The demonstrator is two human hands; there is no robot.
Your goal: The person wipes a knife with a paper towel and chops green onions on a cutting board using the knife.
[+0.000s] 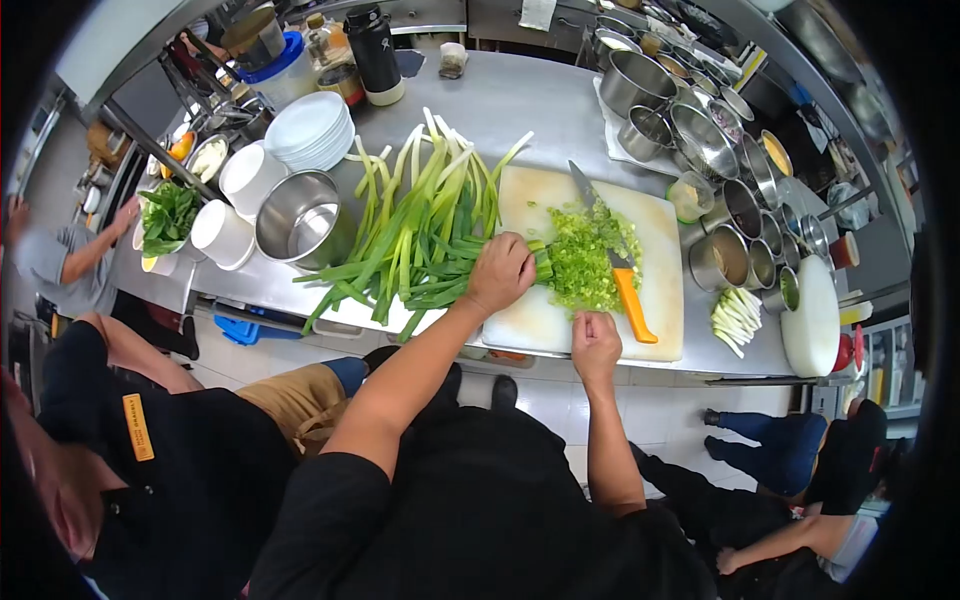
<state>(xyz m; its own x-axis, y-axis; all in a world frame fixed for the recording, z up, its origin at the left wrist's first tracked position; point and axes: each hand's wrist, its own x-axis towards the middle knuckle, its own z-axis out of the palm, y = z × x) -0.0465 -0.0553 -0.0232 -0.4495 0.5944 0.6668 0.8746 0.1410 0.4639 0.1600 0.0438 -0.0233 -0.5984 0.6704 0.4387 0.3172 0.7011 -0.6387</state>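
My left hand (503, 272) is closed round a bunch of green scallions (430, 215), whose cut ends poke out beside a pile of chopped scallions (590, 260). The pile sits on a white cutting board (655, 215). Closed in a fist, my right hand (596, 345) rests at the board's front edge, and nothing sticks out of it. Just right of that fist lies a knife (632, 305) with an orange handle, its blade reaching up across the chopped greens. No hand is on the knife.
Left of the scallions stand a steel pot (305, 215), stacked white plates (310, 128) and white tubs (222, 235). Metal containers (718, 258) crowd the right side, near a small heap of pale scallion pieces (737, 318). A co-worker (150, 450) stands close on my left.
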